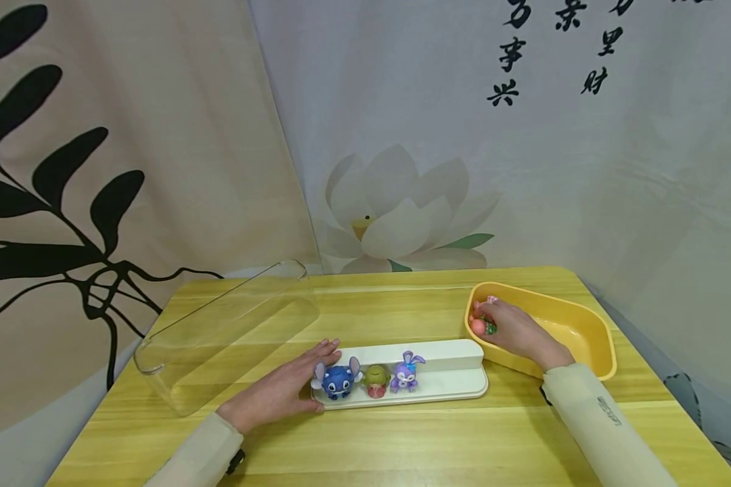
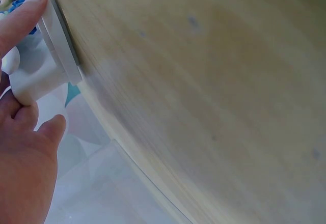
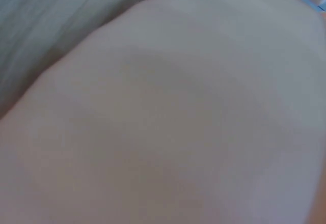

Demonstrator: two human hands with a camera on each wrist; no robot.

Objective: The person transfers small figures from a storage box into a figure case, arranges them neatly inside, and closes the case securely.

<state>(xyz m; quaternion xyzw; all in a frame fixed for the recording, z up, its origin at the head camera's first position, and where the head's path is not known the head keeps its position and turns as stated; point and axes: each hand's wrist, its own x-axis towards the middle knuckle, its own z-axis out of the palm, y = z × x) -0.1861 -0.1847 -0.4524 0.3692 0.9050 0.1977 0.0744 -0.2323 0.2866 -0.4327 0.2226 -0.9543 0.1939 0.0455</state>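
Note:
My left hand [image 1: 292, 382] grips the left end of a long white stepped display stand [image 1: 451, 387]. In the left wrist view one digit lies along the front edge of its base and other fingers bend round behind. On the stand's lower step, a blue big-eared figurine [image 1: 338, 381], a green-and-red figurine [image 1: 375, 381] and a purple long-eared figurine [image 1: 405, 372] stand in a row. My right hand [image 1: 514, 330] reaches into the left end of a yellow tray [image 1: 606, 345], touching small pink and green figurines [image 1: 478, 327]; its grasp is hidden. Skin fills the right wrist view, blurred.
A clear, open-sided plastic cover [image 1: 231, 338] stands at the table's left, behind my left hand. The wooden table [image 1: 402, 446] carries everything. A printed cloth [image 1: 402, 101] hangs behind its far edge.

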